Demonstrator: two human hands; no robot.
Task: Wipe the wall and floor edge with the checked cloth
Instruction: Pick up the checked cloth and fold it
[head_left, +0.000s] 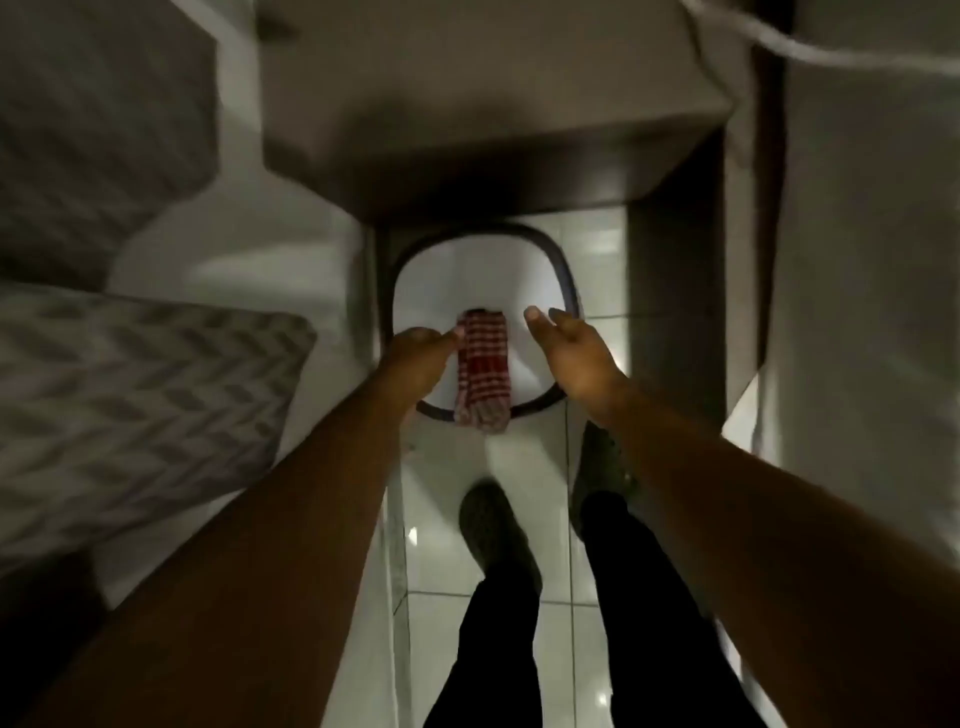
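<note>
A red and white checked cloth (483, 371) hangs over the near rim of a white basin with a dark rim (570, 291) on the tiled floor. My left hand (418, 358) pinches the cloth's left edge at its top corner. Just right of the cloth, over the basin, my right hand (569, 353) is held with fingers extended, touching nothing that I can see. The picture is blurred. The wall behind the basin (493, 130) is a plain beige surface meeting the floor in shadow.
A bed with zigzag-patterned pillows (135, 395) fills the left side. A dark door frame (675, 291) and a pale wall stand on the right. My two feet in dark shoes (493, 525) stand on glossy white tiles in the narrow gap.
</note>
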